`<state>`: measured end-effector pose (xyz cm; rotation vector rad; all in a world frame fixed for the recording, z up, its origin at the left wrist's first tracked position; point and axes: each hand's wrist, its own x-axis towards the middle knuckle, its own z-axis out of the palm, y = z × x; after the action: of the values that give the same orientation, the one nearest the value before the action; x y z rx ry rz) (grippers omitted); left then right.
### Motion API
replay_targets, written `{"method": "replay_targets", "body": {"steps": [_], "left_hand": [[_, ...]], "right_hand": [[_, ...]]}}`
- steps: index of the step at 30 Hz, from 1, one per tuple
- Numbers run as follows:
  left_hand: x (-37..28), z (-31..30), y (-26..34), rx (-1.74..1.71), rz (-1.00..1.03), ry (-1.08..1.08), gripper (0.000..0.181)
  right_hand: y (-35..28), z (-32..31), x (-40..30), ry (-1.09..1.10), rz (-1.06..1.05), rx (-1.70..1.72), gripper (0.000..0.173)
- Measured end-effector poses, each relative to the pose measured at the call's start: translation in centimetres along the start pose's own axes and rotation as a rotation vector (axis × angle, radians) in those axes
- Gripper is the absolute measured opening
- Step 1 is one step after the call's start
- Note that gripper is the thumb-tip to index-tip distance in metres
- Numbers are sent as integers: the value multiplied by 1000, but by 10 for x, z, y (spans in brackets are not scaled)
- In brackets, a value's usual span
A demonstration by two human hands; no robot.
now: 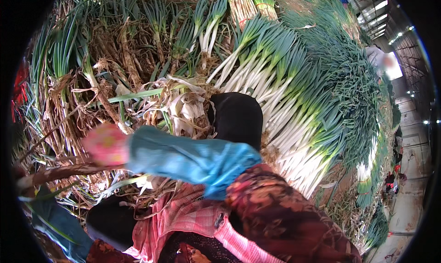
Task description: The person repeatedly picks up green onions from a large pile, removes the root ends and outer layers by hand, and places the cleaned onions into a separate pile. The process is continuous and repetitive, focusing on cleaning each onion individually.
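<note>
My right hand (106, 145), in a pink patterned glove below a blue sleeve cover (186, 156), reaches across to the left and is blurred. Its underside meets a brown, unpeeled scallion stalk (72, 170); I cannot tell whether the fingers grip it. At the lower left another blue sleeve cover (60, 221) leads up toward the stalk's far end. My left hand there is too dark and blurred at the rim to make out. Loose peeled husks (182, 111) lie in a heap just beyond my right forearm.
Peeled scallions (272, 73) with white stems lie in a long row at right. Unpeeled ones (131, 56) spread across the far left. Tied bundles (241, 4) stand at the back. My dark shoes (237, 118) flank the husks. A person (375, 56) is at the far right.
</note>
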<state>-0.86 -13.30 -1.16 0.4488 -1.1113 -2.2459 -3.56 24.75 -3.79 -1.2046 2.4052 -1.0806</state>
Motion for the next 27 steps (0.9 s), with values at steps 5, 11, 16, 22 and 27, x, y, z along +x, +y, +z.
{"method": "replay_targets", "body": {"steps": [5,11,16,22,27], "left_hand": [[-1,4,2,-39,31,10,28],[-22,10,7,-113,118,22,28],[-63,65,-41,-238,185,12,28],[-114,104,-58,195,436,-77,36],[-141,127,-40,655,347,-20,32]], "right_hand": [[109,-34,-95,-127,524,113,22],[-1,-14,-44,68,-78,549,40],[6,10,-65,212,122,653,30],[-13,-7,-70,123,318,916,37],[-9,-7,-64,379,140,776,35]]}}
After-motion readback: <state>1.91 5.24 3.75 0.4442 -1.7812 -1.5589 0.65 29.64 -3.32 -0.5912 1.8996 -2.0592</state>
